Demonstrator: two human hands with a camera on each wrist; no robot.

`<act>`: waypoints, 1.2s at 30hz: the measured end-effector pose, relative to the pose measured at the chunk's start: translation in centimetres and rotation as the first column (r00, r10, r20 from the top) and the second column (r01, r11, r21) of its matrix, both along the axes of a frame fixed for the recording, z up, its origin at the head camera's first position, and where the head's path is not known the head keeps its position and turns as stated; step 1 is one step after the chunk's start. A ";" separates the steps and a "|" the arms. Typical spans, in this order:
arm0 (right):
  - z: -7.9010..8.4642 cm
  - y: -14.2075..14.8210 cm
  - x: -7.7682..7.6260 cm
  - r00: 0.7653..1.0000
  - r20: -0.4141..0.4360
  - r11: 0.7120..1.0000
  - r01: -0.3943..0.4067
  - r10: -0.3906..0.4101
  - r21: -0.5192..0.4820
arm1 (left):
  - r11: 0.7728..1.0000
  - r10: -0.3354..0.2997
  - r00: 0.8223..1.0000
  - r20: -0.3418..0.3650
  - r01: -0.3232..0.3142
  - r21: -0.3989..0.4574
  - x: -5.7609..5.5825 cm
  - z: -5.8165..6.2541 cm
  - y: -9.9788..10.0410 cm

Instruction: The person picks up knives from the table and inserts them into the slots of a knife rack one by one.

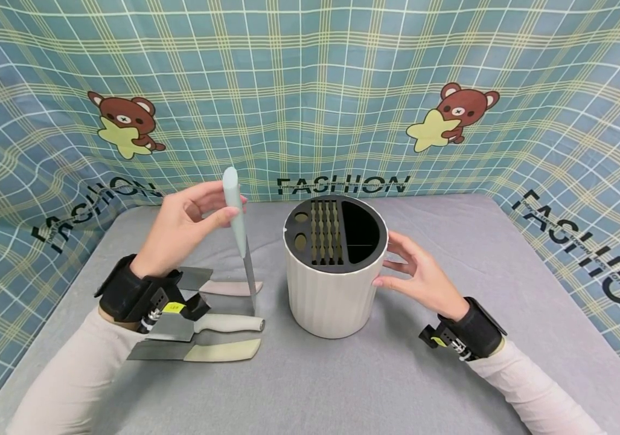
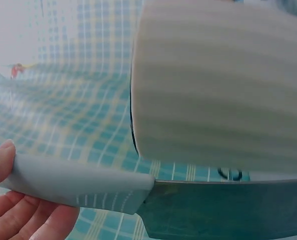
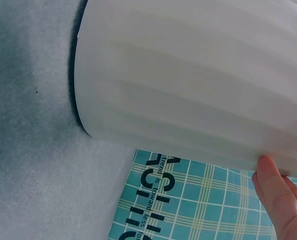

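My left hand (image 1: pixel 190 220) pinches a knife by its pale blue handle (image 1: pixel 236 211), thumb on one side and fingers on the other. Its blade (image 2: pixel 228 207) points down in the head view, to the left of a white ribbed knife block (image 1: pixel 331 302). The round block stands upright, with a black top (image 1: pixel 353 263) that has wavy slots, two round holes and one large half-moon opening. Against the block's right side, my right hand (image 1: pixel 415 272) rests its fingertips and thumb near the rim; in the right wrist view the fingers (image 3: pixel 276 192) touch the ribbed wall.
Several knives lie on the grey tabletop (image 1: pixel 342 386) left of the block: one with a pinkish handle (image 1: pixel 233 288), one with a white handle (image 1: pixel 230 322), one with a cream handle (image 1: pixel 225 351). Behind the table hangs a plaid cloth (image 1: pixel 315 109) with printed bears.
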State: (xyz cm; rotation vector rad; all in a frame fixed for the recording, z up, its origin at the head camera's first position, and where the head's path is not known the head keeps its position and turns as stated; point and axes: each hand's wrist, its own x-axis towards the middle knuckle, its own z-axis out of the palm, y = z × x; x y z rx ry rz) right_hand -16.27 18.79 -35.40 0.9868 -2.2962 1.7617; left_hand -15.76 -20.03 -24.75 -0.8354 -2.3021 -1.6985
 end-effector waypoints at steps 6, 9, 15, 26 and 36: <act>-0.1 0.0 0.0 1.000 0.000 1.000 0.000 0.000 0.001 | 0.998 -0.056 0.998 0.034 0.054 0.041 1.6 0.4 1.2; -0.1 0.0 -0.1 1.000 0.004 1.000 -0.005 0.005 0.003 | 0.997 -0.065 0.997 0.042 0.063 0.053 2.3 0.6 1.7; 0.9 0.6 -0.1 0.997 -0.035 0.996 -0.066 0.064 -0.063 | 0.996 -0.069 0.996 0.064 0.066 0.055 3.2 0.9 2.7; 8.2 -1.4 2.0 0.989 -0.112 0.964 -0.124 0.100 -0.234 | 0.991 -0.107 0.993 0.040 0.103 0.084 4.1 1.1 4.5; 10.2 -7.0 3.6 0.983 -0.007 0.982 -0.185 0.185 -0.034 | 0.988 -0.117 0.992 0.038 0.112 0.109 4.7 1.5 6.2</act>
